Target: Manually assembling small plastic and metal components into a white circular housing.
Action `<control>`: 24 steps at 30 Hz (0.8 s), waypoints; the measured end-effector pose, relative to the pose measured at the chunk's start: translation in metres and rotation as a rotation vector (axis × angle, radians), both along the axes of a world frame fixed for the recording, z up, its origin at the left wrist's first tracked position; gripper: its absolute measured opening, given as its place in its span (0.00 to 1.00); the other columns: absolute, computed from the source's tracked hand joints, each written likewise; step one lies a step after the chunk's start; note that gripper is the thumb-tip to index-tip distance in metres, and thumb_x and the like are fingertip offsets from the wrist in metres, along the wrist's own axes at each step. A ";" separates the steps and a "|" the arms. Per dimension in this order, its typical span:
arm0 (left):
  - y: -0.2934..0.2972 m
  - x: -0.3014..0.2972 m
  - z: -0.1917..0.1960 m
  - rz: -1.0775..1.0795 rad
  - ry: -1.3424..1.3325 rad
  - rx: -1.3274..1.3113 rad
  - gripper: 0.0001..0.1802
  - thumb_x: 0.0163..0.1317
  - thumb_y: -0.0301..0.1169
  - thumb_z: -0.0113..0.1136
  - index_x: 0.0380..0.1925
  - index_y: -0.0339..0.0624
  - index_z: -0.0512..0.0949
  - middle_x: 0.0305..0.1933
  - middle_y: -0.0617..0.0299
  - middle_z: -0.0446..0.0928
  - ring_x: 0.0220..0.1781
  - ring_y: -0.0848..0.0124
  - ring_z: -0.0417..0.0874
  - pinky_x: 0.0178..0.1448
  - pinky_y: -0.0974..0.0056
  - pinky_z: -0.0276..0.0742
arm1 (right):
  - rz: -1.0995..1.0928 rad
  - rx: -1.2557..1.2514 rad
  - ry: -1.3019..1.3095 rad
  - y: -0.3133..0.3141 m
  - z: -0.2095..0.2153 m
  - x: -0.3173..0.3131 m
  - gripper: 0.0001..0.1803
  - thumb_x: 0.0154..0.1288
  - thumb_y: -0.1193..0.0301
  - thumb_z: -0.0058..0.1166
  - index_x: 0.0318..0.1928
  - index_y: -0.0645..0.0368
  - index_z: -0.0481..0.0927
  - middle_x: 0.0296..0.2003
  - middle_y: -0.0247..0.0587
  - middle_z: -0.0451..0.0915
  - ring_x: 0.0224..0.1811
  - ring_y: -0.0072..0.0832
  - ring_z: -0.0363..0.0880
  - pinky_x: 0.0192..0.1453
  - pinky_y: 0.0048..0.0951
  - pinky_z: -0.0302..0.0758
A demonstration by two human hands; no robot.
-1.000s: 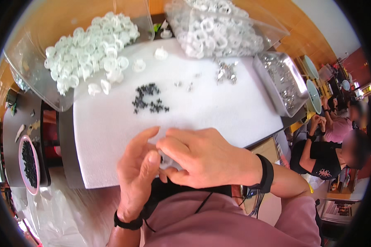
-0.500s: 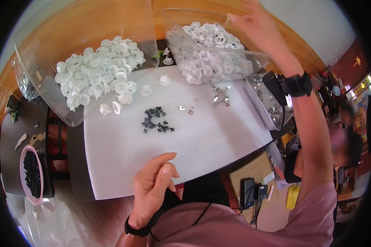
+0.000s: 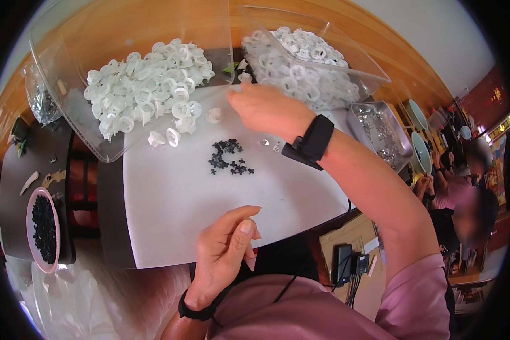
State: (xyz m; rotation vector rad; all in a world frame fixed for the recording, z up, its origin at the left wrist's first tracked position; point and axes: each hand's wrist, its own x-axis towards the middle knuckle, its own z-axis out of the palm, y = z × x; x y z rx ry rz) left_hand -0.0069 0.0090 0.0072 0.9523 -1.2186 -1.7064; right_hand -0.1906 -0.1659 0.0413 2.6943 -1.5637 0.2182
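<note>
My left hand (image 3: 224, 246) hovers over the near edge of the white mat (image 3: 175, 226), its thumb pressed to curled fingers; anything inside is hidden. My right hand (image 3: 269, 107) reaches across the mat's far side, slightly blurred, its fingertips mostly out of sight. It covers the spot where a loose white plastic part lay. Left of it lies another round white plastic part (image 3: 213, 115). Small black cross-shaped pieces (image 3: 224, 161) form a loose cluster mid-mat. Two tiny metal pieces (image 3: 265, 143) sit beside my right wrist.
Clear bins (image 3: 105, 158) at the back hold heaps of white plastic parts (image 3: 153, 85). A metal tray (image 3: 405, 144) of small shiny pieces stands at right. On a side table at left is a pink basin (image 3: 30, 249) of black pieces. Other people sit at far right.
My right hand has come down from above the right-hand bin to the mat's far side, over a white plastic part. My left hand keeps its curled pose. The whole view has shifted slightly.
</note>
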 end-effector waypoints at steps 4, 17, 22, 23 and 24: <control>0.000 0.002 -0.006 0.016 -0.015 -0.054 0.20 0.71 0.40 0.50 0.50 0.33 0.76 0.30 0.61 0.75 0.23 0.79 0.71 0.28 0.75 0.64 | 0.106 -0.035 0.223 0.002 0.002 0.006 0.06 0.61 0.77 0.44 0.37 0.67 0.72 0.33 0.53 0.74 0.39 0.47 0.76 0.41 0.43 0.73; -0.006 0.001 -0.009 0.050 0.270 0.083 0.26 0.75 0.44 0.36 0.52 0.29 0.70 0.28 0.61 0.71 0.24 0.78 0.69 0.28 0.70 0.72 | 0.217 0.250 -0.612 0.118 0.029 0.013 0.10 0.59 0.70 0.58 0.39 0.60 0.75 0.33 0.42 0.76 0.34 0.39 0.78 0.34 0.36 0.75; -0.004 -0.002 -0.008 0.186 0.277 0.043 0.23 0.75 0.44 0.39 0.47 0.33 0.71 0.30 0.64 0.70 0.27 0.79 0.66 0.30 0.72 0.66 | 0.308 -0.043 -0.674 0.143 0.005 0.026 0.13 0.55 0.73 0.62 0.41 0.60 0.76 0.31 0.36 0.75 0.30 0.32 0.77 0.26 0.29 0.74; -0.003 0.000 -0.010 0.184 0.268 0.040 0.23 0.75 0.44 0.39 0.47 0.33 0.71 0.30 0.64 0.70 0.27 0.79 0.66 0.30 0.72 0.66 | 0.308 -0.047 -0.682 0.144 0.004 0.026 0.13 0.55 0.73 0.62 0.41 0.60 0.76 0.31 0.36 0.75 0.30 0.32 0.77 0.26 0.29 0.74; -0.002 0.001 -0.015 0.202 0.245 0.037 0.23 0.74 0.45 0.40 0.50 0.33 0.71 0.31 0.65 0.70 0.27 0.80 0.66 0.30 0.73 0.64 | 0.315 -0.061 -0.669 0.145 0.004 0.026 0.13 0.55 0.74 0.62 0.40 0.60 0.76 0.31 0.36 0.74 0.29 0.32 0.77 0.26 0.29 0.74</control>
